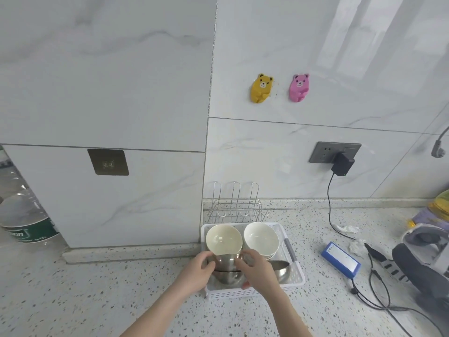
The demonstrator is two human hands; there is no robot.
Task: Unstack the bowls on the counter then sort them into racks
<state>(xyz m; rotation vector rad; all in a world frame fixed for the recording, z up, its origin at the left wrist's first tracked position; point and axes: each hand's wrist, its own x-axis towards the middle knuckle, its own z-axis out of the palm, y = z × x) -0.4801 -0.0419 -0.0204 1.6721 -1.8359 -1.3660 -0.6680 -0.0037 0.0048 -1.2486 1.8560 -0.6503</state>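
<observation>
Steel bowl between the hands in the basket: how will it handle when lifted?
The steel bowl looks thin-walled, so probably light and rigid. Its polished surface may be slippery under the left hand and right hand. It sits nested on another steel bowl, so the lower one might drag or clatter.

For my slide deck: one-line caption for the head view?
Both hands, left hand and right hand, grip a steel bowl in the white basket beside cream bowls.

The plastic bottle (23, 215) label's partial lettering reads "on".
</observation>
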